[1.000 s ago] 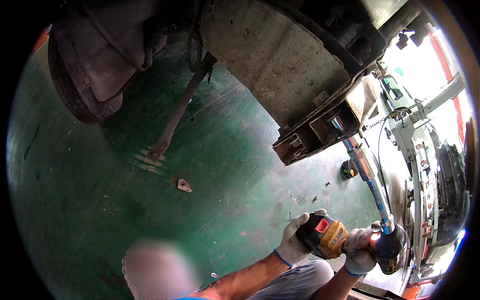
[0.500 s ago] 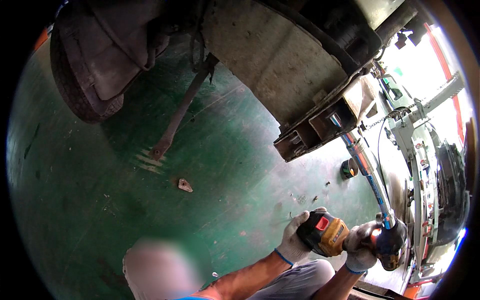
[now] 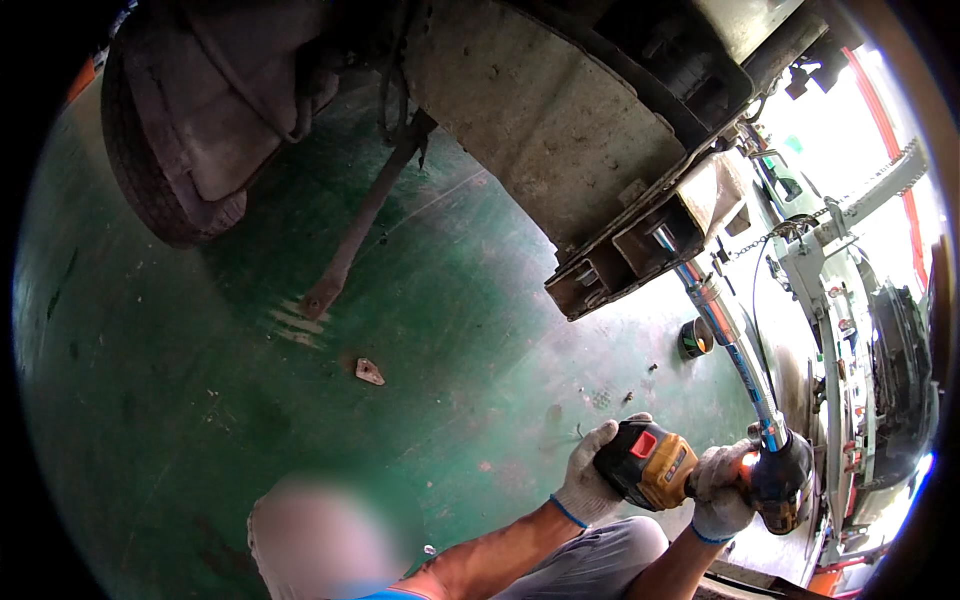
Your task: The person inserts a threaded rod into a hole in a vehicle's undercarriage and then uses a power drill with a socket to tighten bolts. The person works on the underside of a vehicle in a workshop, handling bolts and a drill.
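A black and yellow cordless impact wrench (image 3: 668,477) lies across both my gloved hands. My left hand (image 3: 588,478) is closed around its black battery end, and my right hand (image 3: 722,498) wraps the grip close to the dark head. From that head a long chrome socket extension (image 3: 745,370) slants up and to the left. Its far end enters the open, box-shaped end of a metal bracket (image 3: 622,262) under the raised vehicle. What the tip meets inside the bracket is hidden.
A dirty panel (image 3: 545,120) and a tyre (image 3: 150,180) hang overhead. A rusty bar (image 3: 362,222) slants down toward the green floor (image 3: 200,400). On the floor lie a small metal plate (image 3: 369,372) and a dark round can (image 3: 695,339). A grey metal frame with a chain (image 3: 770,238) stands at right.
The impact wrench's head and the extension have shifted slightly upward and left. Both hands keep their hold on the wrench.
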Demonstrator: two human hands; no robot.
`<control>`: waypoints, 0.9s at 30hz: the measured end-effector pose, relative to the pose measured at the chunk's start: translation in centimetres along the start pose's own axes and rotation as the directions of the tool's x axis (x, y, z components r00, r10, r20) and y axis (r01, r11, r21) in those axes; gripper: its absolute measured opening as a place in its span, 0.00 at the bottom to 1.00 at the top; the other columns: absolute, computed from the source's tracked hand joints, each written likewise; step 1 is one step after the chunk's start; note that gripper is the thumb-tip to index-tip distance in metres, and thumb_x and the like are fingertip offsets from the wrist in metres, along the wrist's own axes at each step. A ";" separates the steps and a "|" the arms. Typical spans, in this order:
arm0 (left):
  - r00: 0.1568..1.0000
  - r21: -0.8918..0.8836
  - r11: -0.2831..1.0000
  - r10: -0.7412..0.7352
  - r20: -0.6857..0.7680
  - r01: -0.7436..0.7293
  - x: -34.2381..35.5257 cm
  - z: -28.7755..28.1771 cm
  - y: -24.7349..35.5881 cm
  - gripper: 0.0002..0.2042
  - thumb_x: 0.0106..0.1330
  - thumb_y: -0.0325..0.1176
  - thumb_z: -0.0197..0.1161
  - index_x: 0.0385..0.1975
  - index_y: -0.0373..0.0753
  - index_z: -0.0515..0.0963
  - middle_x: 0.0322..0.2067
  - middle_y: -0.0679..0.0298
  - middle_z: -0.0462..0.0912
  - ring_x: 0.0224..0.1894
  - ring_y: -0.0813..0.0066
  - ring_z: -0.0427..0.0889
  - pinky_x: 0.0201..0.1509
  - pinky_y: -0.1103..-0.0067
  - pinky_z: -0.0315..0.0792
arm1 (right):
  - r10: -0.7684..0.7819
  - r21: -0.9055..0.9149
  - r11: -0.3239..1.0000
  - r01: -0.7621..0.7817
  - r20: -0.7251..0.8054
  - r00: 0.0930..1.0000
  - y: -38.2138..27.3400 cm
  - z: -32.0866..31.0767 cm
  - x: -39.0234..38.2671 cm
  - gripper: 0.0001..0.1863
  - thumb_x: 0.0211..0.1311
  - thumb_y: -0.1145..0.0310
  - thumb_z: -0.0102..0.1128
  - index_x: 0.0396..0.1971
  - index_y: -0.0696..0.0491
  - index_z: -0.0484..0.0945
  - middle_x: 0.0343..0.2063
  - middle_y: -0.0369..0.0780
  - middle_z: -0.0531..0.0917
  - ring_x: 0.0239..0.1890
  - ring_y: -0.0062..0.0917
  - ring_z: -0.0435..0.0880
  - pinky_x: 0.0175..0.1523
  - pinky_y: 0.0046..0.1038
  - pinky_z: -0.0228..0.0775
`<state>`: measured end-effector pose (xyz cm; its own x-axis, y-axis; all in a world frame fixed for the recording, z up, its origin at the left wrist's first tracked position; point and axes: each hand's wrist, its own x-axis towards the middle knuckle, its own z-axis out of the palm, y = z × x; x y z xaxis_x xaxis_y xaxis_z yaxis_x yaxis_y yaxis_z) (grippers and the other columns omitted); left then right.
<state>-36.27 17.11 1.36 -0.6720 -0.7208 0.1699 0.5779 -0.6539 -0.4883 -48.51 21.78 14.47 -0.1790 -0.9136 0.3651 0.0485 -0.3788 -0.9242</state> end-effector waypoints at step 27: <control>0.998 0.032 0.999 0.006 -0.061 -0.004 0.5 0.1 -0.4 0.25 0.70 0.46 0.56 0.59 0.35 0.71 0.51 0.54 0.81 0.55 0.56 0.80 0.63 0.56 0.71 | 0.080 -0.070 0.995 -0.069 0.170 0.982 -1.6 0.5 1.9 0.17 0.49 0.66 0.76 0.29 0.54 0.72 0.21 0.42 0.77 0.12 0.26 0.73 0.17 0.28 0.65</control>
<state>-36.76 17.00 1.70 -0.6956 -0.7093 0.1140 0.5954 -0.6580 -0.4611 -48.46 20.53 16.69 -0.0047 -0.9527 0.3039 -0.0082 -0.3039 -0.9527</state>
